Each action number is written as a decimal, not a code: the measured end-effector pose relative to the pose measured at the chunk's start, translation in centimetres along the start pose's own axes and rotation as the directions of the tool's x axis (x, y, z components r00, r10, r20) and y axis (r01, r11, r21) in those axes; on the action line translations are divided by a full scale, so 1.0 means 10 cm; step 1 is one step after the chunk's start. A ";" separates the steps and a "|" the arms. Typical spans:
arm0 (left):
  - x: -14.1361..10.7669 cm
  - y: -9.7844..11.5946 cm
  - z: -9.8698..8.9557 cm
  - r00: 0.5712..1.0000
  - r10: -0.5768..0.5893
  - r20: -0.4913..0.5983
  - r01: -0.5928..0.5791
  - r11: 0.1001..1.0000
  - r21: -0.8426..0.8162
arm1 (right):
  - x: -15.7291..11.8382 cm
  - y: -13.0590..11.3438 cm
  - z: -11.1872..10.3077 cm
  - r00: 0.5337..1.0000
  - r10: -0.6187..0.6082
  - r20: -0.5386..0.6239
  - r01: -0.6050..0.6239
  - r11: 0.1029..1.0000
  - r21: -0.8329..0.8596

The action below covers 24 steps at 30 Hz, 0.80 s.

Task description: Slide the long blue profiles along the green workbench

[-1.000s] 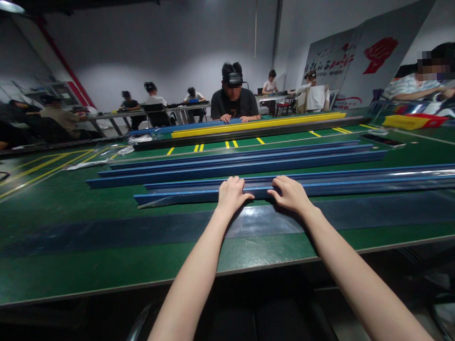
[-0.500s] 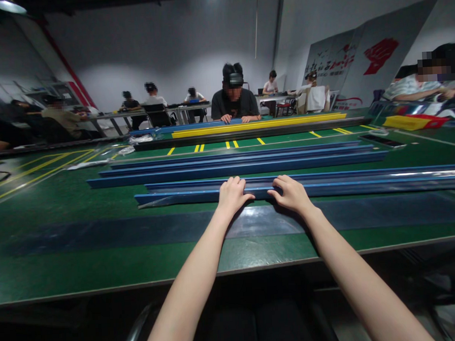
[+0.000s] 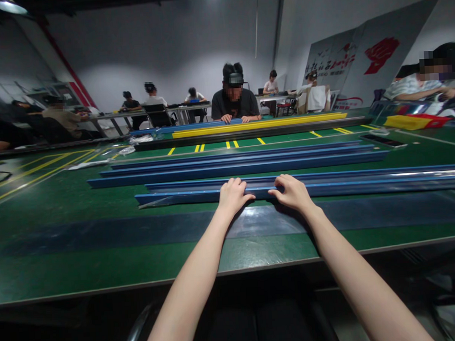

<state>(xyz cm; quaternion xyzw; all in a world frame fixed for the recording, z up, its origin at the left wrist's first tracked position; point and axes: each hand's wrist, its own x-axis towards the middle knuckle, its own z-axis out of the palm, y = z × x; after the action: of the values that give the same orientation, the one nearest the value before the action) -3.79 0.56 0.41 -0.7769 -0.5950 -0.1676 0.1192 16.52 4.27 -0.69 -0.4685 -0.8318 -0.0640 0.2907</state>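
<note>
A long blue channel [image 3: 191, 197] lies across the green table [image 3: 141, 269], running past the right edge of the view. My left hand [image 3: 234, 194] grips its near wall, fingers over the top and thumb along the front. To the right, my right hand [image 3: 291, 191] grips the same wall, its thumb pointing toward the left one. A gap of bare channel separates the two thumbs. Between the channel and the table's near edge a clear plastic strip [image 3: 101, 233] lies flat, passing beneath my wrists.
More blue channels [image 3: 235, 169] lie beyond. Farther back are a yellow profile [image 3: 259, 125] and a black one [image 3: 248, 135]. A person [image 3: 235, 101] sits opposite. At the right are a phone [image 3: 382, 141] and yellow and red trays [image 3: 411, 122].
</note>
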 end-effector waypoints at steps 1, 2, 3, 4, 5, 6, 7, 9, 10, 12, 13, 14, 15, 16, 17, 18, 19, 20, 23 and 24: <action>0.00 0.00 0.00 1.000 0.004 0.000 -0.004 1.000 0.005 | 0.00 0.00 0.00 1.000 0.000 0.002 0.000 1.000 -0.003; 0.00 0.00 0.00 1.000 0.006 0.002 -0.006 1.000 0.009 | 0.00 0.00 0.00 1.000 -0.001 0.004 0.001 1.000 -0.006; 0.00 0.00 0.00 1.000 0.008 0.007 -0.008 1.000 0.013 | 0.00 0.00 0.00 1.000 -0.002 0.007 0.002 1.000 -0.010; 0.00 0.00 0.00 1.000 0.008 0.012 -0.009 1.000 0.016 | 0.00 0.00 0.00 1.000 -0.001 0.009 0.001 1.000 -0.014; 0.00 0.01 0.00 1.000 0.009 0.018 -0.009 1.000 0.019 | 0.00 0.00 0.00 1.000 0.000 0.012 0.000 1.000 -0.017; 0.00 0.01 0.01 1.000 0.010 0.025 -0.010 1.000 0.022 | -0.01 0.00 0.00 1.000 0.001 0.016 -0.001 1.000 -0.020; 0.00 0.01 0.01 0.999 0.011 0.032 -0.012 1.000 0.025 | -0.01 0.00 0.00 1.000 0.001 0.020 -0.001 1.000 -0.023; -0.01 0.01 0.02 0.999 0.017 0.045 -0.019 0.999 0.030 | -0.01 0.00 0.00 1.000 0.001 0.031 -0.001 1.000 -0.030; -0.01 0.01 0.03 0.998 0.019 0.052 -0.021 0.999 0.031 | 0.00 0.00 0.00 0.999 0.003 0.039 -0.002 0.999 -0.036; -0.01 0.01 0.03 0.998 0.020 0.065 -0.022 0.999 0.030 | 0.00 -0.01 0.00 0.998 0.005 0.070 -0.001 0.998 -0.069; -0.01 0.01 0.04 0.997 0.021 0.069 -0.023 0.999 0.029 | 0.00 -0.01 -0.01 0.996 0.004 0.091 0.004 0.996 -0.094; -0.01 0.01 0.04 0.997 0.021 0.071 -0.023 0.999 0.028 | 0.00 -0.01 -0.01 0.994 0.002 0.111 0.011 0.993 -0.119; -0.01 0.01 0.04 0.997 0.023 0.072 -0.025 0.999 0.027 | 0.00 -0.02 -0.01 0.992 0.001 0.128 0.017 0.990 -0.141; -0.01 0.01 0.04 0.997 0.025 0.072 -0.027 0.999 0.025 | 0.00 -0.02 -0.02 0.990 0.000 0.139 0.022 0.987 -0.157; -0.01 0.01 0.03 0.997 0.026 0.072 -0.028 0.999 0.024 | 0.00 -0.02 -0.02 0.989 -0.001 0.145 0.025 0.986 -0.165; -0.01 0.01 0.03 0.997 0.026 0.073 -0.028 0.999 0.022 | 0.01 -0.03 -0.02 0.989 0.000 0.146 0.025 0.985 -0.168; -0.01 0.01 0.03 0.997 0.025 0.075 -0.027 0.999 0.021 | 0.01 -0.03 -0.02 0.989 0.002 0.147 0.024 0.985 -0.170; -0.01 0.01 0.03 0.997 0.023 0.077 -0.025 0.999 0.022 | 0.01 -0.03 -0.02 0.989 0.002 0.149 0.024 0.985 -0.171; -0.01 0.00 0.03 0.997 0.022 0.080 -0.025 0.999 0.025 | 0.01 -0.04 -0.03 0.988 0.004 0.155 0.024 0.984 -0.177; -0.01 0.00 0.03 0.997 0.023 0.079 -0.025 0.999 0.026 | 0.01 -0.04 -0.03 0.988 0.004 0.157 0.024 0.984 -0.178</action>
<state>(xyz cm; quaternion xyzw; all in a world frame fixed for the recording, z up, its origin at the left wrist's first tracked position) -3.75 0.55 0.09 -0.7884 -0.5921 -0.1271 0.1082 16.30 4.01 -0.33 -0.4922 -0.8452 -0.1029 0.1809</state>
